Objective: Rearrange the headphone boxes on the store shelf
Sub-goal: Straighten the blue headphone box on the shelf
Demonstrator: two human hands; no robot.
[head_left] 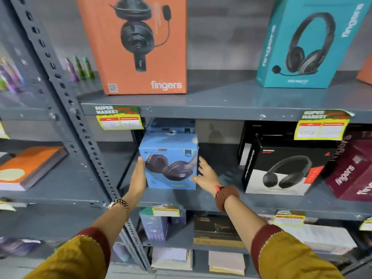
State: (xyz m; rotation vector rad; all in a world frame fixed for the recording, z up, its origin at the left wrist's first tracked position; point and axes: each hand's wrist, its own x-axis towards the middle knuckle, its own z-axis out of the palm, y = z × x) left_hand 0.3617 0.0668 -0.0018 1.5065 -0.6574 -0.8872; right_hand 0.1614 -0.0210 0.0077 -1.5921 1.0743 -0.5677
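I am facing the grey steel slotted-angle store shelf point(221, 109), with three tiers in view. On the top tier stand a tall orange cardboard headset box point(141, 45) and a tall teal cardboard headset box point(308, 43), well apart from each other. On the middle tier, to my right, sit a black-and-white cardboard headphone box point(281, 168) and, just beside it, a maroon cardboard box point(354, 170).

The thing I am working on is the light blue cardboard headphone box point(170, 161), near the left end of the middle tier, close to the upright post. It stands upright, its printed face with the headphone picture turned out toward me and a little to my left. It is close to a cube, so I cannot call a clear long axis; if anything it runs slightly taller than wide. Another blue box point(171, 125) shows behind it.

My left hand point(138, 176) lies flat against its left side, and my right hand point(205, 173) presses the right side with fingers spread, so the box is clamped between my two palms.

I judge this to be the placing or squaring step. The next move calls for even pressure from both sides, keeping the face forward, and minding the gap toward the black-and-white box.
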